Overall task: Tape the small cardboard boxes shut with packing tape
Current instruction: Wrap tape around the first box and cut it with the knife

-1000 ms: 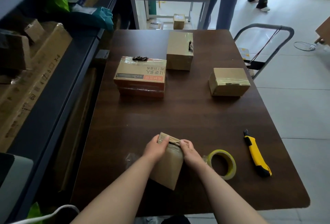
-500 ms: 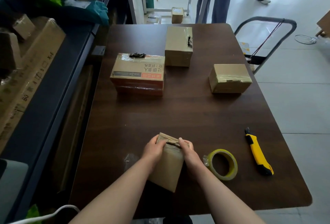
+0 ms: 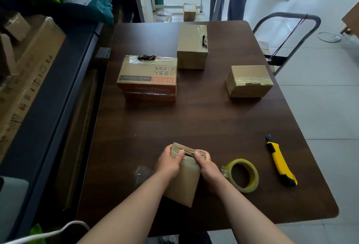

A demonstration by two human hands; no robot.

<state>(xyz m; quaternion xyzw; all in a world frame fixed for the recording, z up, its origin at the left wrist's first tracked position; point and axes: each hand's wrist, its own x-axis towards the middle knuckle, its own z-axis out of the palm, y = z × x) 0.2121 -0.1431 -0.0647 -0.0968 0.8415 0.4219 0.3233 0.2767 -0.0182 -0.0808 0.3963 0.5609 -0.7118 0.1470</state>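
A small brown cardboard box (image 3: 184, 181) stands tilted on the dark wooden table (image 3: 194, 123) near its front edge. My left hand (image 3: 170, 161) grips the box's upper left corner, thumb on the top flap. My right hand (image 3: 206, 164) grips the upper right corner, fingers curled over the flap edge. A roll of yellowish clear packing tape (image 3: 242, 175) lies flat just right of my right hand. A yellow and black utility knife (image 3: 279, 163) lies further right. A taped box (image 3: 248, 80) sits at mid right.
A printed orange and brown box (image 3: 148, 77) and a taller taped box (image 3: 192, 46) stand further back. Crumpled clear film (image 3: 142, 172) lies left of the held box. Shelving with cartons lines the left; a trolley handle (image 3: 287, 24) and people's legs are beyond the table.
Both hands stay on the small box's top; the fingers have closed a little more over the flaps. The view has shifted slightly downward.
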